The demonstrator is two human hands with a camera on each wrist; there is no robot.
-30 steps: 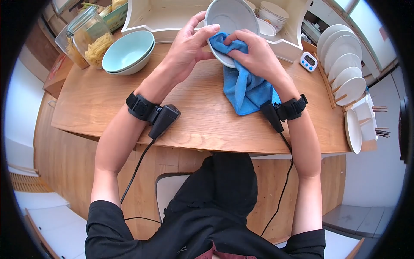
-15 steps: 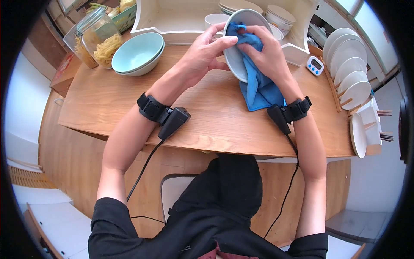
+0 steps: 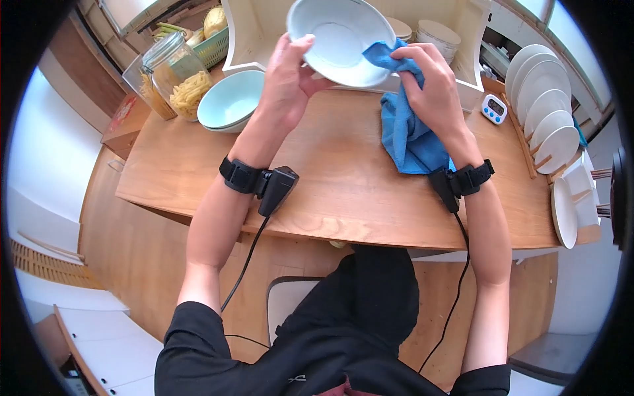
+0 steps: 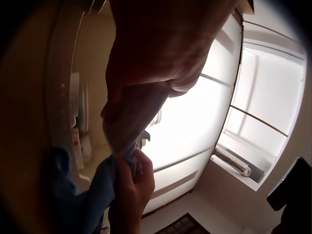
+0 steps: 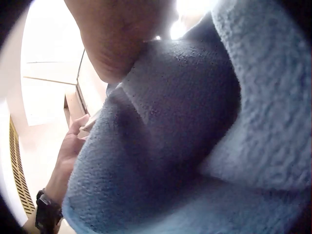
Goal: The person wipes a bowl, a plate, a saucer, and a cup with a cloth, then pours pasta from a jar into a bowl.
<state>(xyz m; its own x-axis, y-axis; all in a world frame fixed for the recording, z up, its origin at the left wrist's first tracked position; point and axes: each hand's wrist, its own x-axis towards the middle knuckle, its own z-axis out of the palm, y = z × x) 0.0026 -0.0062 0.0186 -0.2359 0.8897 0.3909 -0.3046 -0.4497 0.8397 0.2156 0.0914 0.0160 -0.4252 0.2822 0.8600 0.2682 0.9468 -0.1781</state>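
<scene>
A pale bowl (image 3: 347,43) is held up above the table, tilted so its inside faces the head camera. My left hand (image 3: 285,89) grips its left edge, thumb over the rim. At the opposite rim, my right hand (image 3: 432,89) pinches a blue cloth (image 3: 409,135) against the bowl. The rest of the cloth hangs down towards the tabletop. In the right wrist view the cloth (image 5: 161,112) fills most of the picture and hides the right fingertips. The left wrist view shows the right hand (image 4: 134,187) with bunched cloth beyond the dark left hand (image 4: 151,53).
Two stacked light-blue bowls (image 3: 231,99) stand left on the wooden table (image 3: 317,191), beside a glass jar of pasta (image 3: 188,92). A white shelf unit (image 3: 254,39) with stacked dishes stands behind. To the right are a small timer (image 3: 494,109) and a rack of plates (image 3: 541,79).
The bowl has turned so its inside shows more fully. My right hand and the cloth have moved from inside the bowl to its right rim. The head view has also shifted.
</scene>
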